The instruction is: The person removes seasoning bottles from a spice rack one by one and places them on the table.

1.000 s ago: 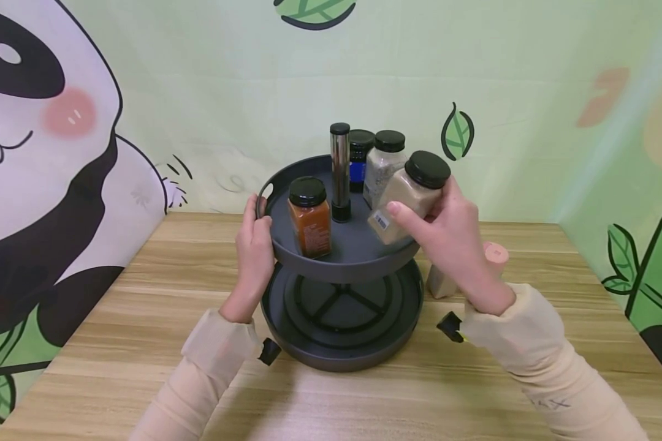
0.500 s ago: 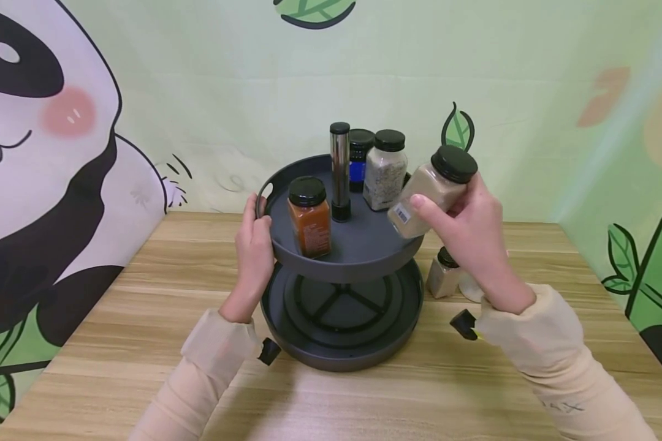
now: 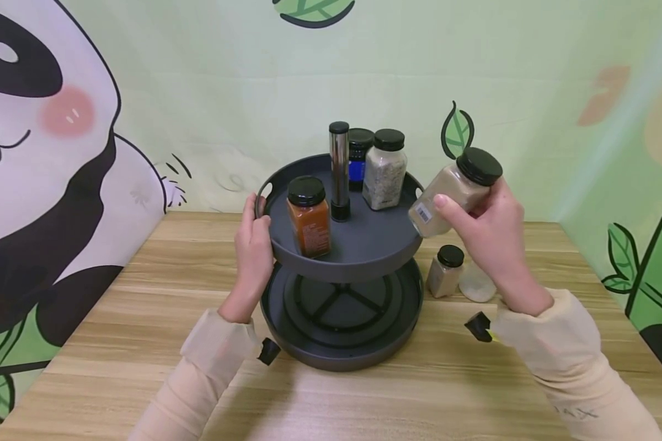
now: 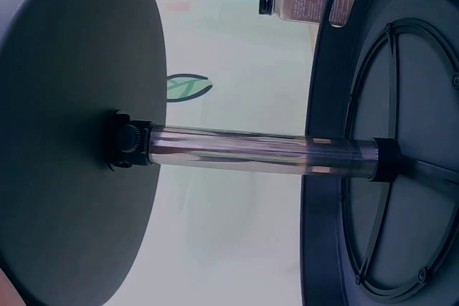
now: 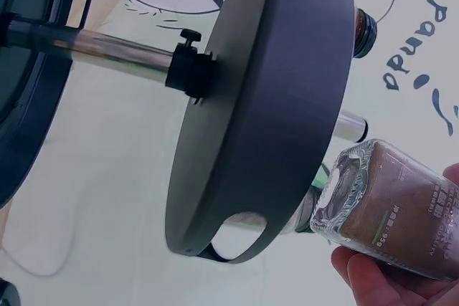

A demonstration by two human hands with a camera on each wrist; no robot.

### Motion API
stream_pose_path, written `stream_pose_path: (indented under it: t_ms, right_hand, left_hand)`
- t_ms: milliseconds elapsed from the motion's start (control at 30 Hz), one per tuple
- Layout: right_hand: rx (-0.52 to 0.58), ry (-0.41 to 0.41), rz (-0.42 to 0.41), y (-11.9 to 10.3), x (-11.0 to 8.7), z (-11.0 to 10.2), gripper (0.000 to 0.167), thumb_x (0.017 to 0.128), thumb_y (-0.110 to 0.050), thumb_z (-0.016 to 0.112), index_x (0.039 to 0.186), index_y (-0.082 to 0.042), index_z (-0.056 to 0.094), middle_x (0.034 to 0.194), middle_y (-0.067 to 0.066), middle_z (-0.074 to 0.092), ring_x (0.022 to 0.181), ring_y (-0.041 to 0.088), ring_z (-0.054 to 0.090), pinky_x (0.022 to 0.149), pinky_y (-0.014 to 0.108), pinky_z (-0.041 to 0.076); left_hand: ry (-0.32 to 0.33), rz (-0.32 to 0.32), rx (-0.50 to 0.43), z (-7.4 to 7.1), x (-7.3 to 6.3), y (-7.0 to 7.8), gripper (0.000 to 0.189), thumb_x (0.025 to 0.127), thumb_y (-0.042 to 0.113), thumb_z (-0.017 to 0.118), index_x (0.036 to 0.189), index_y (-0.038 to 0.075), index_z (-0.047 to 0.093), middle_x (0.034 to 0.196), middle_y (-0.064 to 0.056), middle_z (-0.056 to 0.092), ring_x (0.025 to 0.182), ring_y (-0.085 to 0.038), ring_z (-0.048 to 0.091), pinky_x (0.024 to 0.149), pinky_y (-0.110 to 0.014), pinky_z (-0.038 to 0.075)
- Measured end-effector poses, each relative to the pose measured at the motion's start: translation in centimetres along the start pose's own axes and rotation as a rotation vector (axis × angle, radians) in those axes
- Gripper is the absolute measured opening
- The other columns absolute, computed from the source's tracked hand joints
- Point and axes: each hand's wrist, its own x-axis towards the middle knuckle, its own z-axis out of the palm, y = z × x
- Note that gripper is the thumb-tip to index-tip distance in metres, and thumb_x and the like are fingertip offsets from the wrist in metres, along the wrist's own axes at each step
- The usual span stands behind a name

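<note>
My left hand [image 3: 255, 254] grips the upper tier's left handle on a dark grey two-tier tray [image 3: 344, 267]. In my right hand [image 3: 493, 229] is a square spice jar [image 3: 447, 196] of beige powder with a black lid, pinched between thumb and fingers. It tilts, lid up to the right, its base overlapping the tray's right rim in the head view. The right wrist view shows the jar's glass base [image 5: 344, 191] toward the tray. On the upper tier stand a jar of orange-red spice [image 3: 310, 223], a jar of grey-white granules [image 3: 385, 174] and a dark jar with a blue label [image 3: 357, 168].
A metal post [image 3: 339, 171] rises through the upper tier. The lower tier [image 3: 342, 361] holds nothing. On the wooden table [image 3: 171, 294], right of the tray, stand a smaller black-lidded jar [image 3: 444, 275] and a whitish round object [image 3: 477, 285], partly hidden by my right hand.
My right hand has carried the powder jar rightward, from over the upper tier to its right rim. The small jar on the table now shows fully. My left hand stays put.
</note>
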Motion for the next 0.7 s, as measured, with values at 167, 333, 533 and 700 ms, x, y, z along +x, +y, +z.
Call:
stream_pose_path:
  t_ms: [167,333,533,700]
  right_hand:
    - [-0.011,0.018,0.022,0.6,-0.1,-0.4,0.041,0.076,-0.019,0.065,0.111,-0.005,0.05,0.091,0.0,0.059,0.071,0.002,0.055,0.057,0.013,0.045]
    - [-0.023,0.036,0.025,1.2,-0.2,-0.9,0.041,0.076,-0.019,0.065,0.111,-0.006,0.049,0.09,0.0,0.058,0.072,0.001,0.055,0.059,0.012,0.045]
    - [-0.052,0.024,0.048,2.2,-0.3,-1.3,0.041,0.076,-0.02,0.065,0.111,-0.006,0.049,0.09,0.001,0.058,0.069,0.001,0.052,0.056,0.012,0.042]
    - [-0.087,0.039,0.062,2.7,-0.4,-1.6,0.04,0.076,-0.02,0.065,0.109,-0.006,0.05,0.086,-0.007,0.056,0.068,0.0,0.052,0.056,0.012,0.043]
  left_hand:
    - [-0.009,-0.001,-0.004,0.0,0.0,0.0,0.052,0.09,0.01,0.029,0.141,0.005,0.019,0.143,-0.011,0.029,0.131,-0.009,0.028,0.107,-0.025,0.022]
    - [-0.008,0.001,-0.007,-0.1,0.0,-0.1,0.052,0.09,0.01,0.029,0.141,0.005,0.019,0.143,-0.01,0.029,0.131,-0.01,0.028,0.107,-0.025,0.022]
    - [-0.01,0.0,-0.008,-0.1,0.0,-0.1,0.052,0.09,0.011,0.028,0.141,0.006,0.018,0.143,-0.008,0.029,0.131,-0.009,0.027,0.107,-0.025,0.022]
    - [-0.006,-0.004,0.002,0.0,0.0,0.0,0.052,0.09,0.011,0.029,0.141,0.007,0.019,0.143,-0.007,0.03,0.131,-0.008,0.028,0.107,-0.024,0.022]
